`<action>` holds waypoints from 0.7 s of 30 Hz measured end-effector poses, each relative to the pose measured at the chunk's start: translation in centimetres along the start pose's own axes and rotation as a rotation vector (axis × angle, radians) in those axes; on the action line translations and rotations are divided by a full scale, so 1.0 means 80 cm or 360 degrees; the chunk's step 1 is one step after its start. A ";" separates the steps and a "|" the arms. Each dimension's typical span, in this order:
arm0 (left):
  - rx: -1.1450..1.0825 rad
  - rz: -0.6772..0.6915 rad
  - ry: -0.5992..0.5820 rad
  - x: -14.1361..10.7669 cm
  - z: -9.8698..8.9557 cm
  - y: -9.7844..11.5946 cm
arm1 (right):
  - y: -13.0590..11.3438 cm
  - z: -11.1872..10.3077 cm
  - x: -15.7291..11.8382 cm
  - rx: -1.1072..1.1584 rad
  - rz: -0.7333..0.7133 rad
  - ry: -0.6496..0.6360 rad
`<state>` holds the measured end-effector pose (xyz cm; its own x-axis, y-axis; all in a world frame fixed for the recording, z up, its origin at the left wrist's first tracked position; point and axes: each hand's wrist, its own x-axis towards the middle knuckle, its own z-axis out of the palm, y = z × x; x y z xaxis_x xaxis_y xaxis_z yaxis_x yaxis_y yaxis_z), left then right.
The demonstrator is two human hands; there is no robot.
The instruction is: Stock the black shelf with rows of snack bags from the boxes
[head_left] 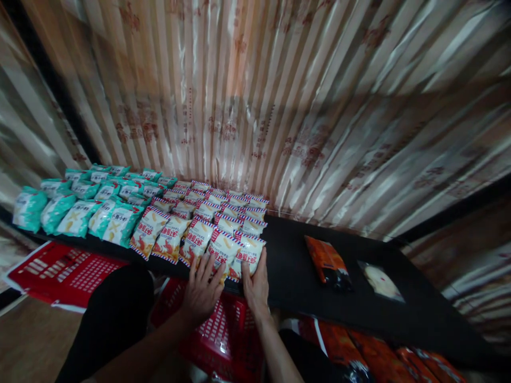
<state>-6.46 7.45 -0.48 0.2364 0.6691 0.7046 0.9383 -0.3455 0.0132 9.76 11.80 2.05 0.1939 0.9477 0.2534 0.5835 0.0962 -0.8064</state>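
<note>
Rows of white, red and yellow snack bags with striped edges stand on a black shelf. My left hand rests with spread fingers against the lower front of the bags in the front row. At the right end of that row, my right hand lies along the side of the last snack bag, fingers stretched out and thumb on its front. Neither hand is wrapped round a bag. To the left, teal and white snack bags fill several rows beside the striped ones.
Farther right on the shelf lie an orange and black packet and a clear packet with pale contents. Red plastic baskets sit below the front edge, and more orange packets lie low on the right. Printed plastic sheeting hangs behind.
</note>
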 end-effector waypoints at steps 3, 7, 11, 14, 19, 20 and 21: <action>-0.0049 -0.0031 0.0015 0.021 0.014 0.004 | 0.002 0.000 0.001 0.0019 0.0021 -0.0028; -0.0053 -0.0101 0.0052 0.036 0.025 -0.001 | 0.002 -0.001 0.005 0.0029 0.0030 -0.0022; -0.0012 -0.0121 0.0116 0.041 0.027 -0.001 | 0.000 -0.003 0.010 0.0034 -0.0018 0.0004; -0.0010 -0.0147 0.0101 0.042 0.027 0.001 | 0.001 -0.004 0.012 0.0014 -0.0006 0.0024; -0.0049 -0.0163 0.0025 0.041 0.030 0.002 | 0.006 -0.003 0.012 0.0023 0.0025 0.0000; -0.0051 -0.0160 0.0014 0.041 0.029 0.001 | 0.007 -0.003 0.011 0.0028 0.0015 -0.0003; -0.0053 -0.0156 0.0010 0.040 0.029 0.001 | 0.008 -0.002 0.011 0.0033 0.0002 -0.0004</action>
<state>-5.03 11.07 0.14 0.1425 0.6967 0.7031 0.9480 -0.3003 0.1055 10.45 12.62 1.86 0.1926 0.9486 0.2512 0.5667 0.1015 -0.8176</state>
